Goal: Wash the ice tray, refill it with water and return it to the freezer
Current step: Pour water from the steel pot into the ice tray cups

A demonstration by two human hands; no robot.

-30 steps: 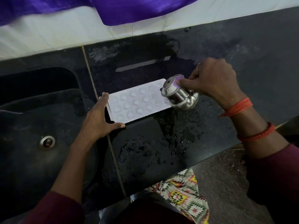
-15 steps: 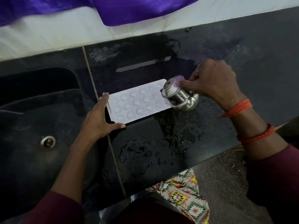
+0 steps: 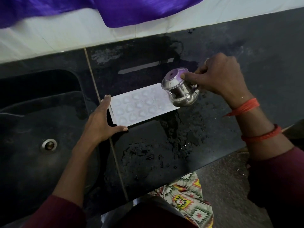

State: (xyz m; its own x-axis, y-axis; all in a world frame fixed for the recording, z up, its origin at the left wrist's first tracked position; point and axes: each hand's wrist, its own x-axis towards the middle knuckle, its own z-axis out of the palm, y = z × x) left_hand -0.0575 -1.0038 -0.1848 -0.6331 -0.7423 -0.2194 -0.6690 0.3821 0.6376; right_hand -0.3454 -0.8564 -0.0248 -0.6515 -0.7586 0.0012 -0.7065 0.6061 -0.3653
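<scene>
Head view: steel pot (image 3: 180, 91) hides ice tray (image 3: 139, 106) right end.

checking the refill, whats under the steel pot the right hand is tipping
Under the steel pot, tipped in the right hand, lies the right end of the white ice tray on the wet black counter. The pot hides that end's cells, so their fill cannot be seen.

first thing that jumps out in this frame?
The white ice tray lying flat on the wet black counter, just right of the sink, with the left hand bracing its near-left corner. Next, the shiny steel pot the right hand holds tipped over the tray's right end. Across the top, a bright purple cloth hangs over the white wall.
</scene>
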